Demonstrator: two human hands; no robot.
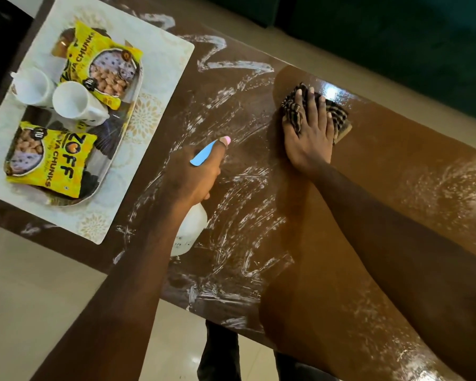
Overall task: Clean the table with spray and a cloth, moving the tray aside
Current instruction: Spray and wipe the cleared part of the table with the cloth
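Left forearm (107,312): bare, nearest the lens, reaching in over the near edge of the desk (396,171).

Tray (105,171): oval, metal, on a pale placemat (162,78) at the far-left end of the desk. It carries two white cups (74,103) and two yellow snack packets (55,163). By the look of it, not yet moved aside.

Left hand (195,177): right of the tray, fingers curled round the neck of a white spray bottle (191,229). The blue trigger and pink nozzle point away from the tray.

White smears (231,221): streaked film over the brown top, beginning just right of the tray's mat.

Right hand (308,138): well right of the tray, fingers straight and spread, pressing flat on a striped cloth (340,115).

Step in hand, as judged: wiping off the sprayed film.

Method advised: palm flat with even pressure. Overlap each pass with the glossy clean band on the side away from the tray. Work back towards the tray, then shift tray and mat to reach the surface beneath.
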